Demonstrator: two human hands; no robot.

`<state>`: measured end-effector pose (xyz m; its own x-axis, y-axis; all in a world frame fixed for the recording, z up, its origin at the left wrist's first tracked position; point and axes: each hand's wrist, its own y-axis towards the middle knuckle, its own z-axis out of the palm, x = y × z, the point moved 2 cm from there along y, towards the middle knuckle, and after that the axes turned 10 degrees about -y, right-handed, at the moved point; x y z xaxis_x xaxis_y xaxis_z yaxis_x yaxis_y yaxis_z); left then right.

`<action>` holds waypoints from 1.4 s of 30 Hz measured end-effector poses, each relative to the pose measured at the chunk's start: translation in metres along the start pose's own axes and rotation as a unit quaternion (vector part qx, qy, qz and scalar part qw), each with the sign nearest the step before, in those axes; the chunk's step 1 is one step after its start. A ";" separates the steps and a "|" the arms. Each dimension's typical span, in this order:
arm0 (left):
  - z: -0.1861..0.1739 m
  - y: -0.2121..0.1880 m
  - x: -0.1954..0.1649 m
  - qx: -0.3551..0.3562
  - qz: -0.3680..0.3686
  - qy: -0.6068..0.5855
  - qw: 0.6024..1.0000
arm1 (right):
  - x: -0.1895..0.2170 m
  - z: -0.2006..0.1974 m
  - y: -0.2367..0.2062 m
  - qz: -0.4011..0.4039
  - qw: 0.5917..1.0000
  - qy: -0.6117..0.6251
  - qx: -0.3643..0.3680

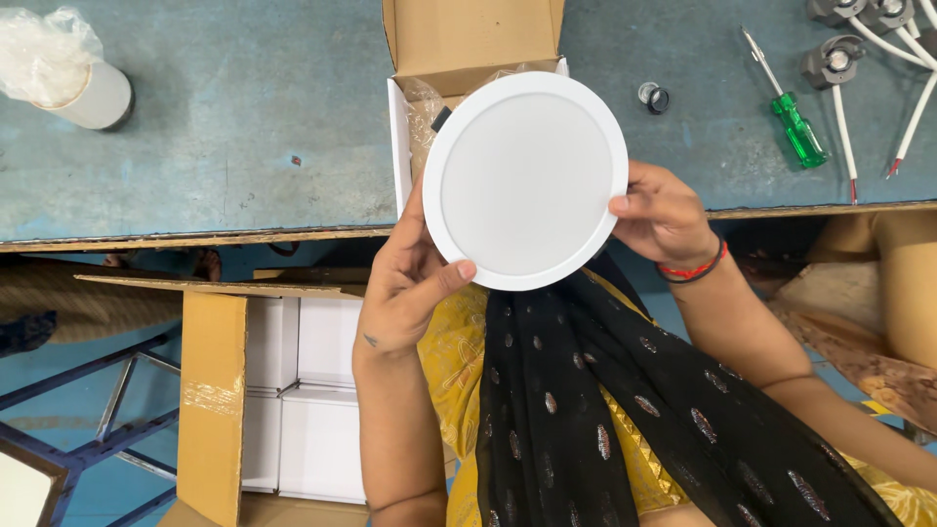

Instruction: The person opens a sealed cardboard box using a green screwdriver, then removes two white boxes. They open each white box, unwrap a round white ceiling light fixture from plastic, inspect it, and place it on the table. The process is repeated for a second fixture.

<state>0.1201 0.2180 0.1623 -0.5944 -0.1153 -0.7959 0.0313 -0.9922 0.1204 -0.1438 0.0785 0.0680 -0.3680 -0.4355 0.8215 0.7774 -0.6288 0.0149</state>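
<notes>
Left grip (405, 283), right grip (664, 215), round white panel light (525, 181) held between them

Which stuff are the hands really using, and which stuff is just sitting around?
In use:
left hand
right hand
round white light panel
open small box

Lying about:
green screwdriver
wrapped white roll
small black ring
carton of white boxes

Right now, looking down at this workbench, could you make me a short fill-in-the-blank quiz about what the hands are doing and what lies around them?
1. Both hands hold a round white ____ light panel.
2. The screwdriver on the bench has a ____ handle.
3. Behind the panel stands an open ____ box.
4. The right hand wears a red and black ____.

Missing words: LED; green; cardboard; wristband
</notes>
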 end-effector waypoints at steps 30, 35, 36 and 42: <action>-0.008 -0.003 0.016 0.003 -0.053 -0.056 0.997 | 0.004 -0.019 -0.042 -0.024 0.995 -0.096 -0.027; -0.009 0.009 0.027 -0.101 -0.056 0.066 0.991 | 0.015 0.010 -0.037 -0.087 0.947 -0.310 -0.026; -0.007 0.010 0.024 -0.085 -0.036 0.126 0.988 | 0.017 0.019 -0.033 -0.105 0.932 -0.345 -0.024; 0.028 0.005 -0.007 0.026 0.228 0.495 0.838 | 0.038 0.054 -0.015 -0.416 0.689 -0.589 -0.073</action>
<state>0.1018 0.2153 0.1850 0.4290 -0.4886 -0.7598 0.0239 -0.8347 0.5502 -0.1420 0.1064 0.1304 0.0809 0.8851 0.4582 0.4561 -0.4417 0.7726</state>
